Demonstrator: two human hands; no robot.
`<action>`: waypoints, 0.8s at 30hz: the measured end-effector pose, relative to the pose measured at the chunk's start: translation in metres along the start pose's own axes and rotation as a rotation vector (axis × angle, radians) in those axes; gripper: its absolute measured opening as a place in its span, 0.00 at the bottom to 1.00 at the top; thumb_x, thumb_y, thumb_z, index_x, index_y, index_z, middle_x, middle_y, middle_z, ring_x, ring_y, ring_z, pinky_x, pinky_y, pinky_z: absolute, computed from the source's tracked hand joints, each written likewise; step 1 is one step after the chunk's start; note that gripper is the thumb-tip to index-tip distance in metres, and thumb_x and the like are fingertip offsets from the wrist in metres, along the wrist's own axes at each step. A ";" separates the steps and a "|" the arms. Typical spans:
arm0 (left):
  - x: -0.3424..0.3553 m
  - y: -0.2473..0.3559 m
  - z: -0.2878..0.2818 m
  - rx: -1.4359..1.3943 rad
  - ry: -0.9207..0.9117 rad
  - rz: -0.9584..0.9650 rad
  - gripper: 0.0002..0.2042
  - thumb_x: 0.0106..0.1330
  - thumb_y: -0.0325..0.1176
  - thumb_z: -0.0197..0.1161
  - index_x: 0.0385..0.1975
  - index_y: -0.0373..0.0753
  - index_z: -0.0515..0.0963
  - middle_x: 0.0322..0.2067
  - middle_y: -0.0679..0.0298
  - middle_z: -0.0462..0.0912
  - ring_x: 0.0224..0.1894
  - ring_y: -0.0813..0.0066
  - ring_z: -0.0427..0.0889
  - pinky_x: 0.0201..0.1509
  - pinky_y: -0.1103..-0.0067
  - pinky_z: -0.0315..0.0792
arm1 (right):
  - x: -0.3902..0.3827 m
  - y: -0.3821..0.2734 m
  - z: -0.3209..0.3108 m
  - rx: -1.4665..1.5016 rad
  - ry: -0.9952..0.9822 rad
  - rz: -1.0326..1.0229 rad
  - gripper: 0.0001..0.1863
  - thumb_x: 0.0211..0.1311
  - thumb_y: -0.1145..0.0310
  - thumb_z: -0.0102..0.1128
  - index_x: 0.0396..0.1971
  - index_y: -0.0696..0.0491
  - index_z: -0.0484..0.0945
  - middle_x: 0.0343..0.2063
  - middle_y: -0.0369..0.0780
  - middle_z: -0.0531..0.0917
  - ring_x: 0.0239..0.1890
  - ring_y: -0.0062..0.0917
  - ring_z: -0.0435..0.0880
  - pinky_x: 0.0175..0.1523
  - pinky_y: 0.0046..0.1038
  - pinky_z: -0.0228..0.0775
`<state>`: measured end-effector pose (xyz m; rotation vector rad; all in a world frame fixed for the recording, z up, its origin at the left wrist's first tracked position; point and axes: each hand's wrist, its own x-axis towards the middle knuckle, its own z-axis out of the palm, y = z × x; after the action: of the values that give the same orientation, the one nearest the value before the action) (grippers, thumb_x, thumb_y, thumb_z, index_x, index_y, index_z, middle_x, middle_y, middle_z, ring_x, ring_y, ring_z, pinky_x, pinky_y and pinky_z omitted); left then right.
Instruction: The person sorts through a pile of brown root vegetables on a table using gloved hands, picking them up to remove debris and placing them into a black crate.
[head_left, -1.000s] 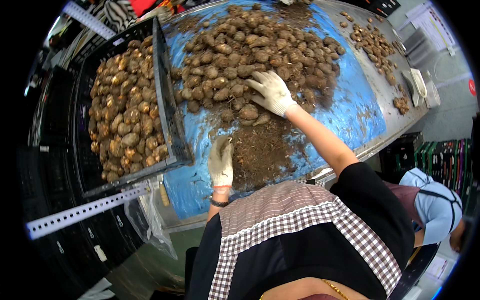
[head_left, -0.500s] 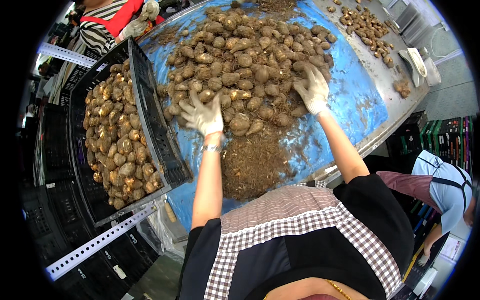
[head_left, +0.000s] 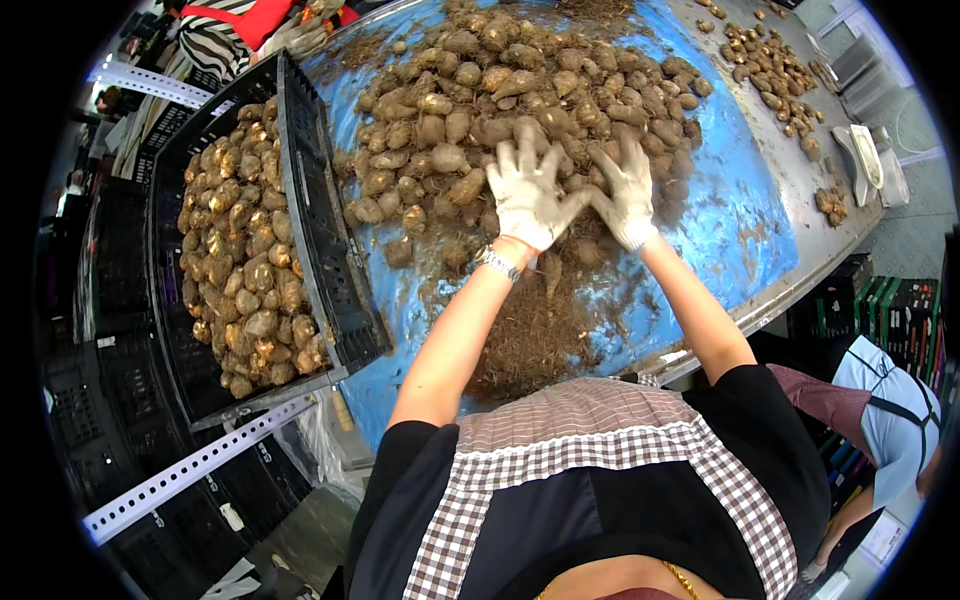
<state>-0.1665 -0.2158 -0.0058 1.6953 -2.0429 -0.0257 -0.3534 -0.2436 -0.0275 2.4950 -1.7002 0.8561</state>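
A wide heap of brown, hairy taro corms [head_left: 450,157] covers the blue plastic sheet [head_left: 738,190] before me. My left hand [head_left: 528,195], in a white glove, lies palm down on the near part of the heap with its fingers spread. Beside it my right hand [head_left: 627,195], also gloved, rests on the corms with its fingers apart, their tips blurred by motion. The two thumbs come close together. Neither hand grips a corm. Between my forearms lies a patch of loose root fibres and dirt [head_left: 530,345].
A black crate [head_left: 335,215] full of trimmed corms stands at the left. On the metal table [head_left: 848,205] at right are more corms [head_left: 765,70] and a white scale [head_left: 857,165]. A wooden handle [head_left: 342,410] shows below the crate. Co-workers [head_left: 880,410] stand at right and far left.
My left hand has moved right across the heap, from near the crate to beside my right hand. The right hand stays over the right part of the heap. The view has shifted slightly.
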 end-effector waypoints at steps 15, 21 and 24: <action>-0.042 -0.089 -0.042 0.385 0.049 -0.135 0.26 0.57 0.48 0.71 0.52 0.40 0.79 0.51 0.58 0.78 0.57 0.58 0.71 0.69 0.60 0.59 | -0.035 -0.009 -0.011 0.068 -0.194 -0.122 0.38 0.52 0.52 0.72 0.64 0.44 0.72 0.65 0.38 0.73 0.70 0.54 0.61 0.72 0.49 0.57; -0.008 -0.084 -0.049 0.341 -0.097 -0.277 0.22 0.53 0.53 0.71 0.37 0.39 0.84 0.44 0.59 0.83 0.50 0.58 0.77 0.61 0.64 0.64 | -0.033 -0.001 -0.007 0.123 -0.163 -0.126 0.34 0.53 0.52 0.72 0.62 0.42 0.74 0.63 0.36 0.75 0.70 0.52 0.62 0.71 0.48 0.59; -0.018 -0.080 -0.063 -0.945 0.077 -0.802 0.28 0.65 0.51 0.66 0.53 0.31 0.79 0.55 0.53 0.80 0.58 0.59 0.77 0.68 0.65 0.67 | -0.029 -0.001 -0.009 0.209 -0.102 -0.090 0.30 0.55 0.53 0.71 0.59 0.43 0.77 0.59 0.38 0.79 0.69 0.52 0.64 0.71 0.47 0.59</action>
<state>-0.0676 -0.2002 0.0185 1.6454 -0.8771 -0.9859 -0.3643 -0.2154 -0.0328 2.7717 -1.5870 0.9607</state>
